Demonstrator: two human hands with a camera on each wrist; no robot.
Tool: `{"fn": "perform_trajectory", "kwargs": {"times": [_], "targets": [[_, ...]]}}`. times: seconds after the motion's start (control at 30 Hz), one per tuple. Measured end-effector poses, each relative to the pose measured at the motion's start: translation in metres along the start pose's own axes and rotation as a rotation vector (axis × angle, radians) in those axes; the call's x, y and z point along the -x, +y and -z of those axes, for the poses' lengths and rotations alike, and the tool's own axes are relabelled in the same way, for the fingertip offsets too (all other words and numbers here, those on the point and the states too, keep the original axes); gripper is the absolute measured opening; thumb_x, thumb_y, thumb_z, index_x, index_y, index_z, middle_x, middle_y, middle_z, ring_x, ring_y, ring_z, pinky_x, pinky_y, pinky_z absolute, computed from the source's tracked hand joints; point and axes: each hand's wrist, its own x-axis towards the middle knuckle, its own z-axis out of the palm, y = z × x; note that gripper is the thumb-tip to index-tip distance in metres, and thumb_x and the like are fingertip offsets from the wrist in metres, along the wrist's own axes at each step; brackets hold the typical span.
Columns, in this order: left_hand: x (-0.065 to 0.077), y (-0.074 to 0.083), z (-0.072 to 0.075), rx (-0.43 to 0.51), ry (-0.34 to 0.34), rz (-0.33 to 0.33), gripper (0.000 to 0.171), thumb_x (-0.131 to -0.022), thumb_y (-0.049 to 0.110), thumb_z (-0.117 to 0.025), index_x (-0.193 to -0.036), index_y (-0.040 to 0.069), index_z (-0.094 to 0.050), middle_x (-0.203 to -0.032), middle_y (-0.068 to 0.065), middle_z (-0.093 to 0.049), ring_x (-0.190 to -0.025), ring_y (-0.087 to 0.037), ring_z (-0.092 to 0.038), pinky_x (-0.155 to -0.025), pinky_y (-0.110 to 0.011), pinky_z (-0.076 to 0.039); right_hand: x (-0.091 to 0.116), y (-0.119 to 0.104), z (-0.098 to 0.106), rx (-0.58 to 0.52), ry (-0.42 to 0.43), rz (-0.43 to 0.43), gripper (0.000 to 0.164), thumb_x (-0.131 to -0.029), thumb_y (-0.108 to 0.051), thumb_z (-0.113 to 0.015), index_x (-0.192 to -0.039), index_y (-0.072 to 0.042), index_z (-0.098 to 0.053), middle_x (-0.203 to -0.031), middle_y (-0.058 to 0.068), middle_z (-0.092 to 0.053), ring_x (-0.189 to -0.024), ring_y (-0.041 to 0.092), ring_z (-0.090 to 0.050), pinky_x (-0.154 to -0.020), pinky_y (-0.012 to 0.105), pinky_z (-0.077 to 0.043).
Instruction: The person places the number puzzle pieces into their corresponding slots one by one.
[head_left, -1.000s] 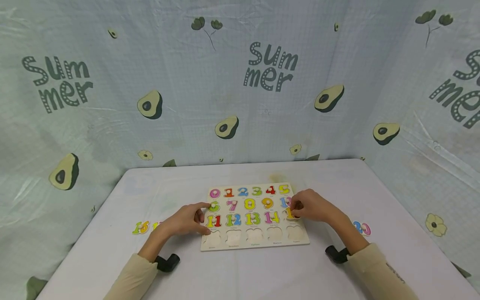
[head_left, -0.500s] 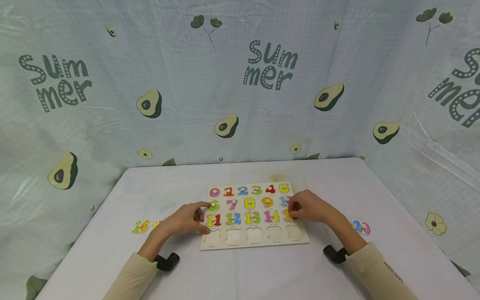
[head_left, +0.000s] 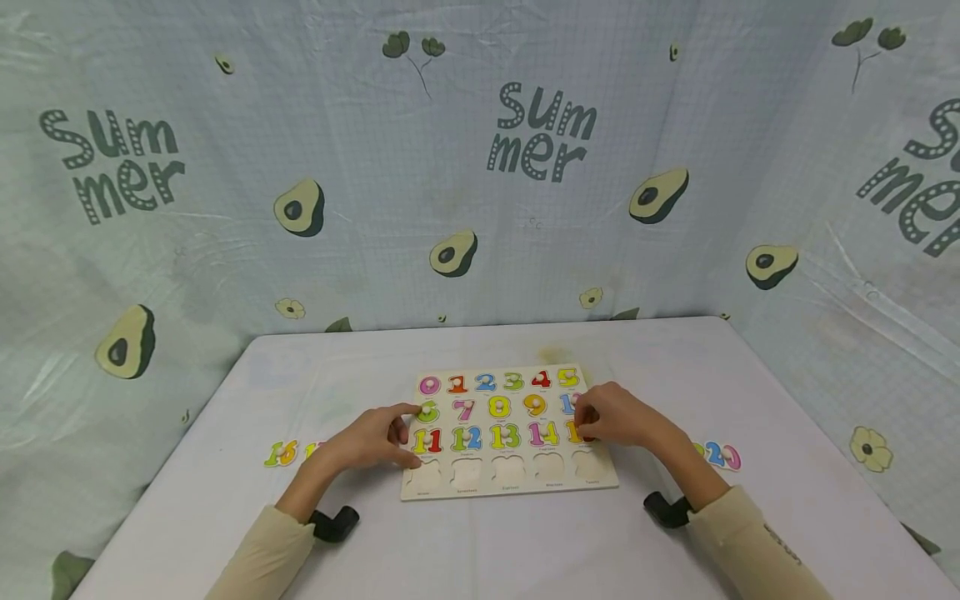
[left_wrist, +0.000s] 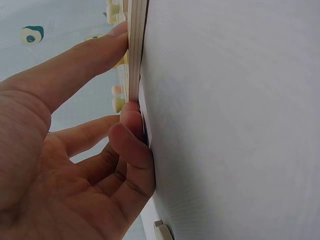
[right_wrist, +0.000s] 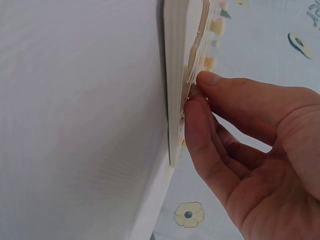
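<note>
The wooden number puzzle board (head_left: 480, 492) lies flat on the table. My right hand (head_left: 615, 414) pinches the knob of the number 15 piece (head_left: 573, 432) between thumb and index finger, at the right end of the third row. That piece is partly hidden by the fingers, and the right wrist view shows the pinch close over the board's face. At the board's left side my left hand (head_left: 371, 439) rests with thumb and index finger spread along the edge. In the left wrist view the thumb (left_wrist: 95, 52) touches the board's edge.
Number pieces 0 to 14 sit in the upper rows; the bottom row shows bare recesses (head_left: 507, 469). Left of the board lies a 16 piece (head_left: 281, 453), with another partly behind the left wrist. A 20 piece (head_left: 723, 456) lies right, beside one mostly hidden by the forearm.
My right hand has moved slightly left and down, and the 15 piece has shifted from askew to lined up over its place in the row. The left hand stays put.
</note>
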Motion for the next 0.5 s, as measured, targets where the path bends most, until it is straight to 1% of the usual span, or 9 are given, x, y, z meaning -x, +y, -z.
{"fn": "perform_trajectory", "kwargs": {"times": [0.13, 0.27, 0.5], "targets": [[-0.0006, -0.0015, -0.0003, -0.003, -0.001, -0.001, 0.081, -0.070, 0.027, -0.086, -0.139, 0.008, -0.047, -0.085, -0.002, -0.055, -0.076, -0.015, -0.050, -0.062, -0.027, -0.039, -0.0014, -0.0001, -0.0004, -0.002, -0.013, -0.021, 0.007, -0.082, -0.010, -0.073, -0.079, -0.014, -0.068, -0.071, -0.008, -0.060, -0.066, 0.008, -0.052, -0.059, 0.020, -0.046], [-0.0008, -0.0012, 0.0000, -0.008, 0.000, 0.000, 0.081, -0.070, 0.027, -0.086, -0.139, 0.008, -0.047, -0.085, -0.002, -0.055, -0.075, -0.015, -0.050, -0.063, -0.026, -0.039, -0.0014, -0.0014, 0.0011, -0.006, -0.040, -0.051, 0.008, -0.081, -0.007, -0.074, -0.082, -0.013, -0.068, -0.076, -0.005, -0.060, -0.071, 0.010, -0.052, -0.062, 0.021, -0.047], [0.0001, 0.0006, 0.0001, -0.001, 0.000, 0.002, 0.080, -0.070, 0.026, -0.086, -0.138, 0.008, -0.048, -0.085, -0.002, -0.055, -0.076, -0.015, -0.049, -0.062, -0.026, -0.039, 0.0010, -0.0006, 0.0037, -0.059, -0.087, -0.049, 0.015, -0.079, -0.004, -0.075, -0.088, -0.012, -0.066, -0.081, -0.003, -0.061, -0.075, 0.012, -0.054, -0.066, 0.022, -0.048]]}}
